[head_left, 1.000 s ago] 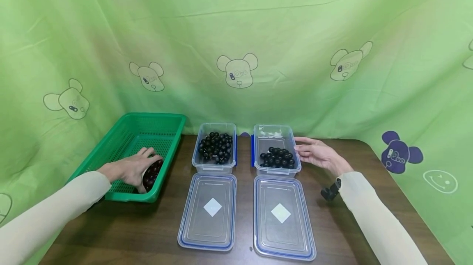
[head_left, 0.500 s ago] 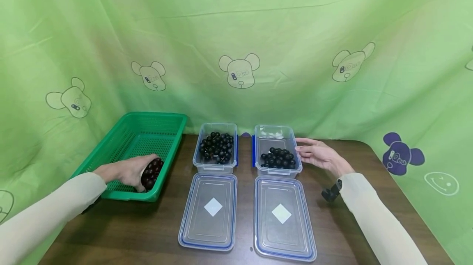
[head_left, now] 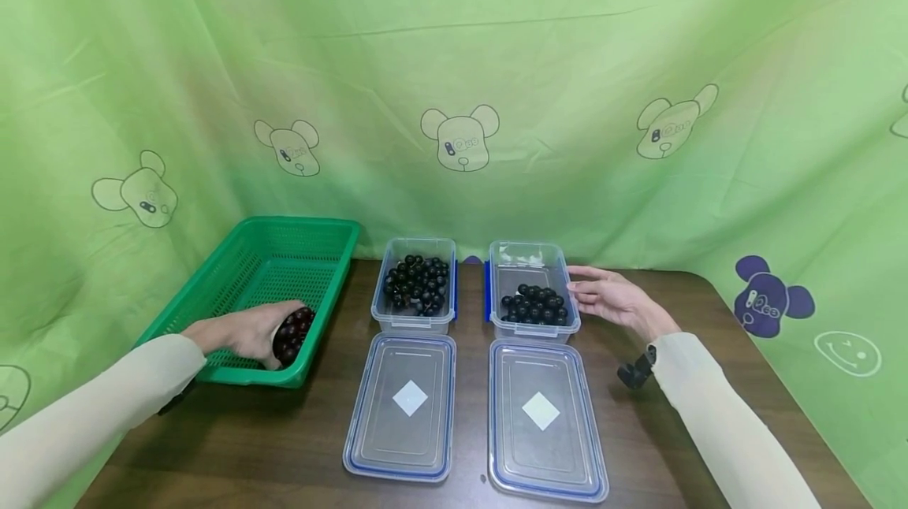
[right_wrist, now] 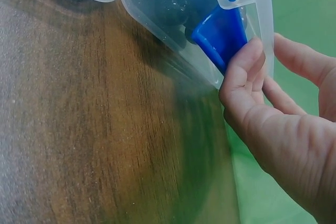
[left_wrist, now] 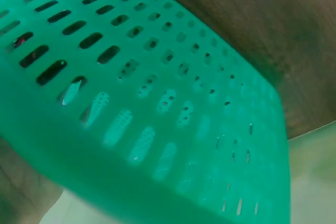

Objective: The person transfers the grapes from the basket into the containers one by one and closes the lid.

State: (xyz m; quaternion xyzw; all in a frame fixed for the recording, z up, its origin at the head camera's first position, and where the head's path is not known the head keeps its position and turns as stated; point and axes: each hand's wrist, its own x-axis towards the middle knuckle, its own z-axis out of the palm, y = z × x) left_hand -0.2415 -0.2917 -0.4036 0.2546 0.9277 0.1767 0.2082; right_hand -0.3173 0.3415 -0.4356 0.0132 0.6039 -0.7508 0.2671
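Inside the green basket [head_left: 326, 296], near its front right corner, my left hand [head_left: 251, 330] curls around a bunch of dark red-black grapes [head_left: 293, 336]. Its fingers are hidden behind the hand and the fruit. The left wrist view is mostly filled by the slotted basket wall [left_wrist: 152, 93], with part of the hand showing at the lower left. My right hand [head_left: 610, 296] touches the right side of a clear plastic box [head_left: 521, 257], its fingers loosely extended. In the right wrist view its fingertips lie by the blue latch [right_wrist: 223, 35]. Dark grapes [head_left: 535, 306] sit in that box.
A second clear box [head_left: 414, 323] with more dark grapes [head_left: 417, 282] stands between basket and right box. Two blue-rimmed lids, a left one [head_left: 400, 438] and a right one [head_left: 546, 458], lie in front on the brown table [head_left: 284, 446]. A green curtain [head_left: 454, 44] hangs behind.
My left hand has turned in the basket, its fingers passing from on top of the grapes to out of sight around them. My right hand has stayed at the box.
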